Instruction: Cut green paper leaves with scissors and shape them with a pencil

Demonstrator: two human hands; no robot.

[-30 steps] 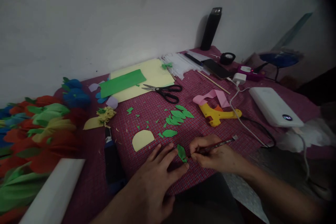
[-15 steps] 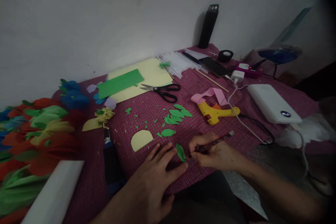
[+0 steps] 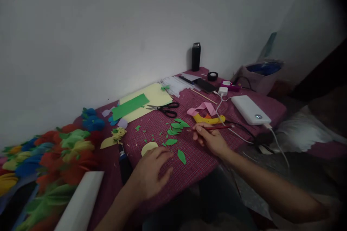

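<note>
My right hand (image 3: 208,138) is closed on a slim dark red pen (image 3: 219,127), held nearly level just in front of the yellow glue gun (image 3: 207,119). My left hand (image 3: 153,169) has its fingers apart and holds nothing. It is over the near part of the table and partly covers a rounded pale yellow paper piece (image 3: 148,147). Between the hands, a single green paper leaf (image 3: 181,156) lies on the checked cloth. Beyond it is another leaf (image 3: 171,142), with a small pile of green leaves (image 3: 176,127) behind.
Black-handled scissors (image 3: 165,108) lie open beside yellow sheets (image 3: 155,95) and a green strip (image 3: 130,107). Colourful paper flowers (image 3: 67,144) crowd the left. A white power bank (image 3: 251,110) with cables, a phone (image 3: 205,85) and a black bottle (image 3: 196,57) stand or lie rightward.
My right hand has lifted away from the leaf towards the glue gun, tilting the pen level. My left hand has let go of the leaf and drawn back left. The view has shifted.
</note>
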